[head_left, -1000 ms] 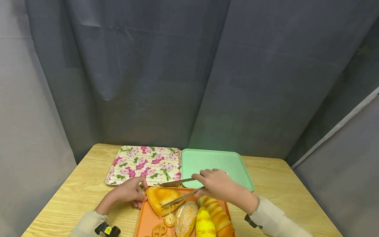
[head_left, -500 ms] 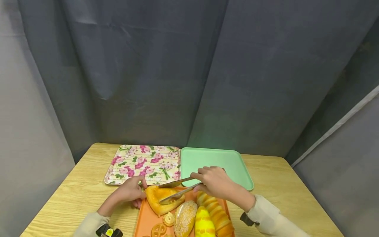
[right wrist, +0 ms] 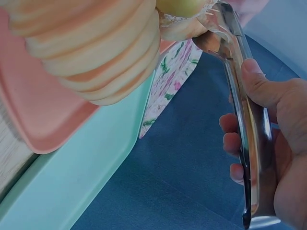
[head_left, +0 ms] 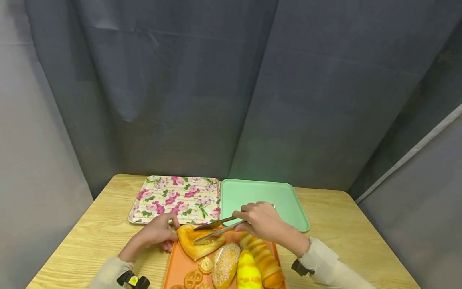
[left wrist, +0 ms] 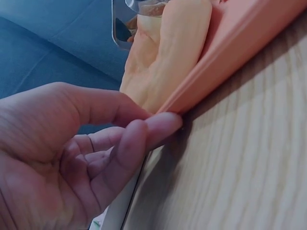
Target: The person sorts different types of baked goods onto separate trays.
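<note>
My left hand (head_left: 159,233) pinches the far left corner of the orange tray (head_left: 177,267) between thumb and finger; the left wrist view shows this grip on the tray rim (left wrist: 211,72). My right hand (head_left: 265,220) holds metal tongs (head_left: 223,230), thumb on one arm and fingers curled round the other. The tongs' tips are at a golden, heart-shaped bread (head_left: 191,249) in that same corner, one tip behind it and one over its middle. In the right wrist view the tongs (right wrist: 250,139) reach up to the bread, partly hidden by a ridged loaf (right wrist: 105,52).
Also on the orange tray lie a seeded bun (head_left: 225,267), a yellow bread (head_left: 249,271), a long ridged roll and several small cookies (head_left: 193,277). Behind it stand a flowered tray (head_left: 177,198) and a green tray (head_left: 267,196), side by side. A grey curtain hangs behind the table.
The tongs' arms have drawn closer together, the near tip moving back across the bread. The bread has shifted slightly. My left hand stays at the tray corner.
</note>
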The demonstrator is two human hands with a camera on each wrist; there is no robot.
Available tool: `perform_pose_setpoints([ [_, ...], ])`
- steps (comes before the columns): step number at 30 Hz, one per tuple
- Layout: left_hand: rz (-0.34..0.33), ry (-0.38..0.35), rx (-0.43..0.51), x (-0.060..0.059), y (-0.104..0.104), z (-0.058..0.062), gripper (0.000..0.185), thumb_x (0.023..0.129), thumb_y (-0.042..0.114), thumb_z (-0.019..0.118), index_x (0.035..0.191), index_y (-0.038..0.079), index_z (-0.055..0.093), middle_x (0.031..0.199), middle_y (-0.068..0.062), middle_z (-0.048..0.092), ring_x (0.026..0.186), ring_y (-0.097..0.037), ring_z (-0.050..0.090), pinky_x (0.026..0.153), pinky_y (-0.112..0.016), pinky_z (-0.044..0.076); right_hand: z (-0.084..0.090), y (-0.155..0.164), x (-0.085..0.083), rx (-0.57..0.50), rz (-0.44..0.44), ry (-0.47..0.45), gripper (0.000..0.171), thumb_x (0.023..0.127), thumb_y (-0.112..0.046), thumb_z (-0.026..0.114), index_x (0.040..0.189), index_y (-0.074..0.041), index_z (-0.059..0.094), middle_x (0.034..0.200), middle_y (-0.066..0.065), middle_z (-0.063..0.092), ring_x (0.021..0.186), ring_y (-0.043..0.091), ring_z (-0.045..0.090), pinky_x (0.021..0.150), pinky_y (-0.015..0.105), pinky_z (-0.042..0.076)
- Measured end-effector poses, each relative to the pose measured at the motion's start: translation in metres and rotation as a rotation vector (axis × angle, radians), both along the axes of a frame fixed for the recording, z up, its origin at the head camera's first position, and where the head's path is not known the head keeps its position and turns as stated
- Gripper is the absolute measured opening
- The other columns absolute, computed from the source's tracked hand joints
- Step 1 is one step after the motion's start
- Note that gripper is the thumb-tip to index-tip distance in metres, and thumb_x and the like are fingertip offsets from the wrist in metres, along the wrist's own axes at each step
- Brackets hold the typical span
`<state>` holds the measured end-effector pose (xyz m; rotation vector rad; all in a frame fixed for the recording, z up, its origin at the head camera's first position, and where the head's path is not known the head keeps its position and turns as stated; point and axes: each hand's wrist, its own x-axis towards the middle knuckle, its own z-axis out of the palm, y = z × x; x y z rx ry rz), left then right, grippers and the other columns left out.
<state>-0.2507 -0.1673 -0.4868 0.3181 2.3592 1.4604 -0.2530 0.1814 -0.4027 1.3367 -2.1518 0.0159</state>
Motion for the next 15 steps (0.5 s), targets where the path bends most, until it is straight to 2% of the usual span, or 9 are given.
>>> perform_pose_setpoints([
  [8,0.012,-0.016,0.029,0.0007,0.0029,0.0002,0.022,0.08,-0.005,0.064,0.099,-0.001,0.054,0.05,-0.006,0.062,0.039,-0.013,0.061,0.04,-0.029,0.052,-0.0024,0.0035,-0.0008,-0.019,-0.006,0.004,0.029,0.075,-0.046,0.082,0.089,-0.023,0.071,0.062,-0.009,0.042,0.05,0.003,0.031,0.049,0.015,0.011],
  [15,0.064,-0.023,0.069,0.0017,0.005,-0.0032,0.023,0.077,-0.006,0.065,0.096,-0.001,0.054,0.047,-0.001,0.059,0.037,-0.01,0.058,0.039,-0.026,0.05,0.0016,0.006,-0.0009,-0.031,-0.011,-0.003,0.03,0.077,-0.047,0.08,0.093,-0.022,0.074,0.063,-0.009,0.046,0.051,0.002,0.033,0.051,0.014,0.01],
])
